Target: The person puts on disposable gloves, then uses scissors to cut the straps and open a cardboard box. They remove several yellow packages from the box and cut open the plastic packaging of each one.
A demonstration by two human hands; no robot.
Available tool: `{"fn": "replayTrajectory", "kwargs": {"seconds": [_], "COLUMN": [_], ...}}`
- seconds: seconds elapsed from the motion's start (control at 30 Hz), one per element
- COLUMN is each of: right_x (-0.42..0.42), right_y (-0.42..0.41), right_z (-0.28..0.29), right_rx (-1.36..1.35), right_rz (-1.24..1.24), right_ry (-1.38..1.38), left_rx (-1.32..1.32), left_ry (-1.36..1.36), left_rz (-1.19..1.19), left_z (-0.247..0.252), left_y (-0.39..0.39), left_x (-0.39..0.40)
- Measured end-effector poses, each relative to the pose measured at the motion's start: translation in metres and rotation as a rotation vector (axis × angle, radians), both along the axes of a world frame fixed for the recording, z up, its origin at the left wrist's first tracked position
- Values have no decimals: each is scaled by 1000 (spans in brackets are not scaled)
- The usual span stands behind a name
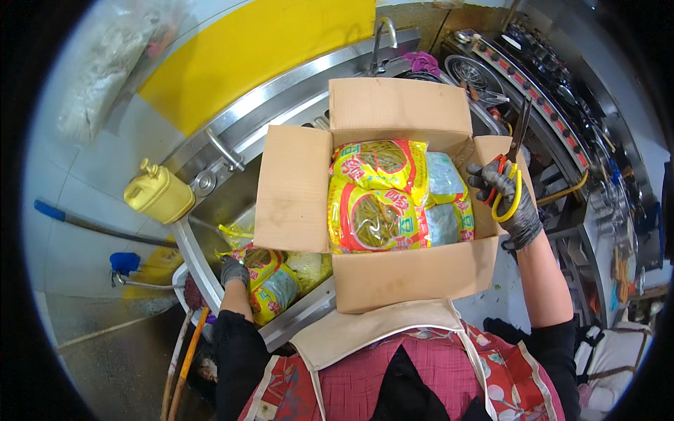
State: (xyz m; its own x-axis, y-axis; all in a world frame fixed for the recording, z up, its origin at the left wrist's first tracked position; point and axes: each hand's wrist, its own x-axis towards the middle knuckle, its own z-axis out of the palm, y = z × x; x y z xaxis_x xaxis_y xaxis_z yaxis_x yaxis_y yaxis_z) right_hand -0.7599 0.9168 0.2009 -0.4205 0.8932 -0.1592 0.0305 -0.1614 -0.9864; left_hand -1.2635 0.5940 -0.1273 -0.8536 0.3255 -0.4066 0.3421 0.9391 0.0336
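Observation:
My right hand (508, 202), in a dark grey glove, holds scissors (520, 134) with red and yellow handles, blades pointing up and away. Down at the left, my gloved left hand (235, 270) grips the edge of a yellow plastic packet (274, 288) inside the steel sink (210, 218). Other yellow packaging lies beside it, partly hidden by a box flap. Between my hands stands an open cardboard box (413, 276), its flaps spread. Several printed packets of long green beans (375, 217) fill it, seen through their clear windows.
A yellow plastic jug (159, 193) stands on the sink's left rim. Faucets (382, 44) rise along the back, near a purple cloth (423, 62). At the right runs a stove (537, 94) with red knobs and a wire strainer (468, 72). Long wooden handles (188, 363) lean at lower left.

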Motion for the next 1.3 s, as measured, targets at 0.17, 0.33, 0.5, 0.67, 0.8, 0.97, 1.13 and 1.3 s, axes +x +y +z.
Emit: {"fn": "replayTrajectory", "kwargs": {"seconds": [0.17, 0.33, 0.5, 0.67, 0.8, 0.97, 1.13, 1.3], "right_x": [20, 10, 11, 34, 61, 91, 97, 76], "right_y": [17, 30, 40, 42, 41, 39, 28, 6], "right_z": [-34, -67, -81, -62, -48, -51, -50, -40], "right_rx": [-15, -12, -142, -63, -51, -13, -207, -570], "right_rz": [81, 259, 213, 273, 206, 177, 283, 533], "right_ry": [57, -76, 153, 175, 224, 263, 420, 734], "left_rx": [484, 1044, 1132, 58, 58, 211, 655, 1037], "left_ry": [257, 423, -74, 181, 338, 362, 282, 123], "left_rz": [-217, -231, -785, -1447, -1473, -1519, -1276, -800], "left_z": [60, 209, 326, 258, 224, 230, 241, 297], "left_y": [0, 50, 179, 270, 311, 331, 337, 323], "left_x": [-8, 8, 219, 340, 353, 338, 295, 251]}}
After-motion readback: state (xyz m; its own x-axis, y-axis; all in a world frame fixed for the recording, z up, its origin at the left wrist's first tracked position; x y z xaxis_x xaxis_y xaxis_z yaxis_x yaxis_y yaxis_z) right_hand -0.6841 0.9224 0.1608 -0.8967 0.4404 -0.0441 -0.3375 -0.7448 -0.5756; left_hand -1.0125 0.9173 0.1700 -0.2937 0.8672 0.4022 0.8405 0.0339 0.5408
